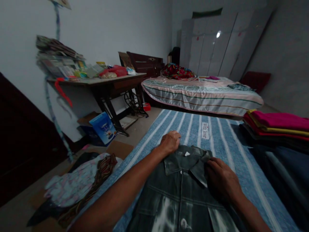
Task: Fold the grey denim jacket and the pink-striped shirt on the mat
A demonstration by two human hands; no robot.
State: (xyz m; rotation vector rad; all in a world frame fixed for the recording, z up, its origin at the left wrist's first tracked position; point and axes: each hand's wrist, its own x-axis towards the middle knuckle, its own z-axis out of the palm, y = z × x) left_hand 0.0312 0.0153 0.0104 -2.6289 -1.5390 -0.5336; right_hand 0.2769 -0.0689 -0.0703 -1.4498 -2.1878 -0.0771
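Observation:
A dark grey-green denim jacket (169, 187) with pale faded patches lies front up, its buttoned placket running down the middle and its collar away from me. My left hand (170, 142) is at the left end of the collar, fingers curled over the cloth there. At the other side, my right hand (223, 177) pinches the jacket by the collar and shoulder. The jacket rests on a blue and white striped cover (193, 124), and its lower part runs out of view.
Folded clothes (280, 124) are stacked at the right, with dark folded trousers (287, 170) nearer. A carton of loose clothes (79, 183) sits low on the left. Beyond stand a sewing table (116, 82), a blue box (102, 129), a bed (193, 93) and a wardrobe (210, 45).

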